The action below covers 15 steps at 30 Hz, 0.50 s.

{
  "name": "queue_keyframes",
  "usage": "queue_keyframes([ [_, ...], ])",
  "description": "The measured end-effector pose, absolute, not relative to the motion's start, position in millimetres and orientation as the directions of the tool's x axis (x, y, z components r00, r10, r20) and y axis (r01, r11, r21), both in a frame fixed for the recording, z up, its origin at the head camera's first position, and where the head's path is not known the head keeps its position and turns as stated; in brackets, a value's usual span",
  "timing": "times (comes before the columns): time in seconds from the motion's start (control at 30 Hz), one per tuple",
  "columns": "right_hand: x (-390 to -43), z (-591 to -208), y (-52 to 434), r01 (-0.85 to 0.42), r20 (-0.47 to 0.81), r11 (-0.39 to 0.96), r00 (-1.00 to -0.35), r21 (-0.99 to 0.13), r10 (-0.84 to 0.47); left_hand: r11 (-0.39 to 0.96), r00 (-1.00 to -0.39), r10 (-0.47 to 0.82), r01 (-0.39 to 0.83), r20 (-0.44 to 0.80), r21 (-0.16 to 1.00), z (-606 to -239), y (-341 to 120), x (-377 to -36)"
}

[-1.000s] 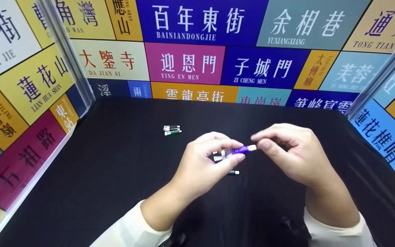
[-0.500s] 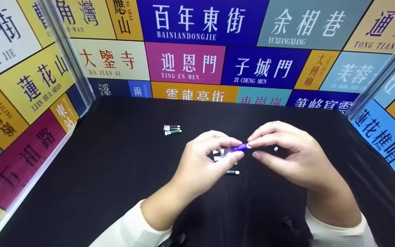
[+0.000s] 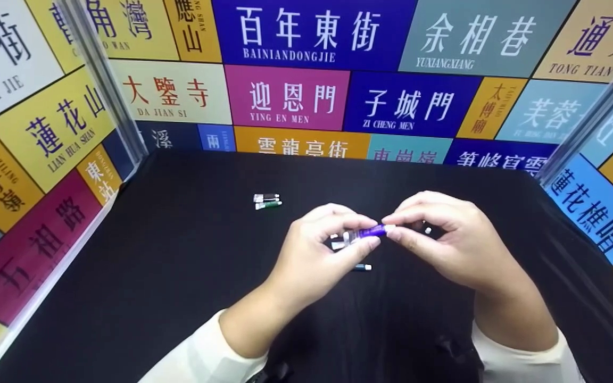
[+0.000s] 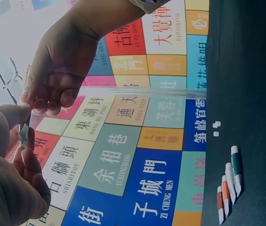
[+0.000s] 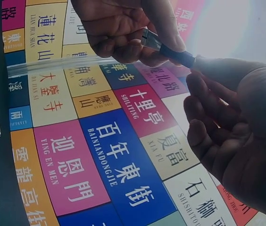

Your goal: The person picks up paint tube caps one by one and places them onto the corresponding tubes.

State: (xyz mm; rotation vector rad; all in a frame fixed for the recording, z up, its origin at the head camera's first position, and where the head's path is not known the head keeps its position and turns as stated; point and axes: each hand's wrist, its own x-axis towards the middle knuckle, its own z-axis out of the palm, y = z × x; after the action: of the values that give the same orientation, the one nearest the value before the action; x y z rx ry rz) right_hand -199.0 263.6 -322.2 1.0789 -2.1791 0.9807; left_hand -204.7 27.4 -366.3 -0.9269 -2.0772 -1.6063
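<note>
A small purple paint tube (image 3: 373, 230) with a clear crimped end is gripped between the thumb and fingers of my left hand (image 3: 317, 247). The thumb and forefinger of my right hand (image 3: 447, 239) pinch the tube's white cap (image 3: 390, 228) at the other end. In the right wrist view the tube (image 5: 173, 52) looks dark and spans the two hands, raised off the table. Seen from the left wrist, the tube (image 4: 24, 135) is mostly covered by fingers.
Paint tubes lie on the black-covered table (image 3: 205, 276): a dark teal one (image 4: 236, 165), an orange one (image 4: 225, 187) and others near them. A green tube (image 3: 270, 205) and a dark one (image 3: 269, 198) lie farther left. Small white caps (image 4: 216, 125) sit beyond. Printed walls surround the table.
My right hand has moved left to the tube's end, and its thumb and forefinger have come together on the cap. My left hand has stayed in place with the tube.
</note>
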Motion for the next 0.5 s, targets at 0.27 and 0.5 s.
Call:
queue_keyframes([
  [0.27, -202.7, -324.7, 264.7, -0.83, 0.702, 0.412, -0.545, -0.376, -0.459, 0.149, -0.716, 0.277, 0.691, 0.641, 0.707, -367.4, 28.9, -205.2],
  [0.5, -203.2, -324.3, 266.8, -0.861, 0.719, 0.354, -0.503, -0.366, -0.48, 0.14, -0.721, 0.275, 0.684, 0.636, 0.716, -367.7, 28.7, -205.5],
])
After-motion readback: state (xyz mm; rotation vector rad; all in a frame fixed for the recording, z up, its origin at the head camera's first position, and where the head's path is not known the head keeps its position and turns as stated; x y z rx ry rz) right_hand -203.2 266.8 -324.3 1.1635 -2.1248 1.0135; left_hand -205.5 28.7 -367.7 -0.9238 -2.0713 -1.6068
